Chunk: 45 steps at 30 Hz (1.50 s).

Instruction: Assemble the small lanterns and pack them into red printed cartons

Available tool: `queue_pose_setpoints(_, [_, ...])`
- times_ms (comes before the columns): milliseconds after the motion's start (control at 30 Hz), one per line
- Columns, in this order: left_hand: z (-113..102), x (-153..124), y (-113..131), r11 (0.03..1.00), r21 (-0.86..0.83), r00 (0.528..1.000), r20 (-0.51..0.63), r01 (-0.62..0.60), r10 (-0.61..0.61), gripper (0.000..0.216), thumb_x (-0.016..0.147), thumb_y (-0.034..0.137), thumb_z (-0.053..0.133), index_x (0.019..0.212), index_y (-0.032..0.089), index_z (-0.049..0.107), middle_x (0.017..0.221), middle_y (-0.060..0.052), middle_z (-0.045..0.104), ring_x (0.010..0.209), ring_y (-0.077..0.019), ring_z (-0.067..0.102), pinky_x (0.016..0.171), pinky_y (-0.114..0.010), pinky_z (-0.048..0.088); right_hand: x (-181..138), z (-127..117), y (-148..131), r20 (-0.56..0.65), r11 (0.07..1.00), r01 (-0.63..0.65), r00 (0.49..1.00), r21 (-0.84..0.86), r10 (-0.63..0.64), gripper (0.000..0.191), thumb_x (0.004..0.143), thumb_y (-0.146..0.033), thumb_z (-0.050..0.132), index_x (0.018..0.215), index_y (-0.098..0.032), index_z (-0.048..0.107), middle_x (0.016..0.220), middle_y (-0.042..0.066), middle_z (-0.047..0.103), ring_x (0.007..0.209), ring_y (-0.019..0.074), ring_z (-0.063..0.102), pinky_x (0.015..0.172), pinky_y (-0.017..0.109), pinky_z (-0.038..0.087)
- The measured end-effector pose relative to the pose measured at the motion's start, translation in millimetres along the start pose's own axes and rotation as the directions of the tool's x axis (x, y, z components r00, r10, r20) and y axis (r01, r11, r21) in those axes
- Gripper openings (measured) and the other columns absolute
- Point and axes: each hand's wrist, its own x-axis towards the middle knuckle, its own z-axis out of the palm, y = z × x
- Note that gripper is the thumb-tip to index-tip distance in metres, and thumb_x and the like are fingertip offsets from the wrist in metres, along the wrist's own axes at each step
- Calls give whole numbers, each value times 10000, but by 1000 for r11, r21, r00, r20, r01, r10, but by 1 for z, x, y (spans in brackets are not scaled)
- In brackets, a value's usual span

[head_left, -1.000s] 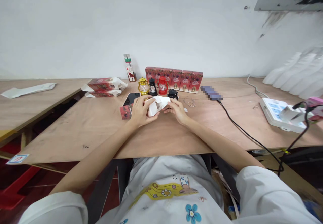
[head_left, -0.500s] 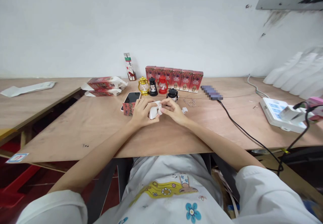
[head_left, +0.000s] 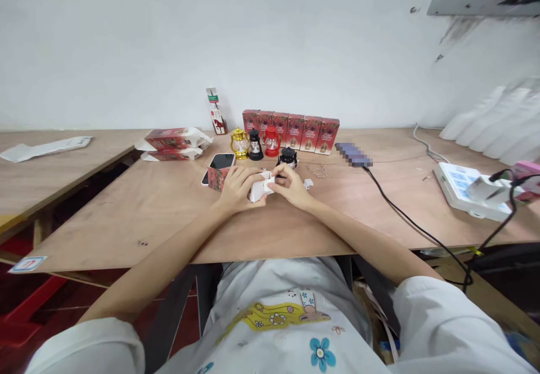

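A small red printed cardboard box [head_left: 216, 178] lies sideways above the table, its white flap end [head_left: 256, 192] facing right. My left hand [head_left: 237, 187] is wrapped round the box's middle and hides much of it. With thumb and fingers, my right hand [head_left: 290, 185] pinches a white flap at the open end. Just behind my hands stands a small black lantern [head_left: 288, 157]. Farther back are a gold lantern [head_left: 240, 144], another black lantern [head_left: 255, 145] and a red lantern [head_left: 272, 142]. A phone [head_left: 221, 162] lies partly under the box.
Several upright red boxes [head_left: 312, 133] line the wall. Flattened boxes [head_left: 169, 140] lie at left, near a small bottle [head_left: 217, 116]. On the right are thin chains [head_left: 317, 170], a small white piece [head_left: 309, 184], a pixelated device [head_left: 353, 154] with a black cable, and a power strip [head_left: 458, 185].
The white flap at the box's end has shifted and folded slightly under my right fingers. My left hand keeps its hold on the box.
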Motion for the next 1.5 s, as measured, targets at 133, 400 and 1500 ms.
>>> queue_pose_setpoints(133, [0,0,0,999,-17,998,-51,-33,32,349,731,361,656,1031,218,547,1015,-92,709,868,-237,653,758,-376,428,-1,1,1,-2,1000,3,1000,6,-3,403,693,-465,768,897,-239,505,970,-3,538,857,125,578,777,281,524])
queue_pose_setpoints(400, [4,-7,-3,996,-35,995,-55,-79,77,447,711,363,684,1094,243,489,1066,-98,685,935,-259,650,799,-417,440,1,-1,3,34,1000,0,999,-4,0,596,618,-472,832,1096,-272,538,1124,35,610,1042,186,596,880,339,527])
queue_pose_setpoints(1500, [6,0,-17,730,-452,818,-2,513,-575,720,715,295,706,1369,237,412,1294,-105,504,1222,-258,521,1002,-417,491,18,-55,7,-145,683,178,910,-708,-388,725,800,-466,685,1429,-301,365,1535,110,308,1443,288,297,1180,553,267])
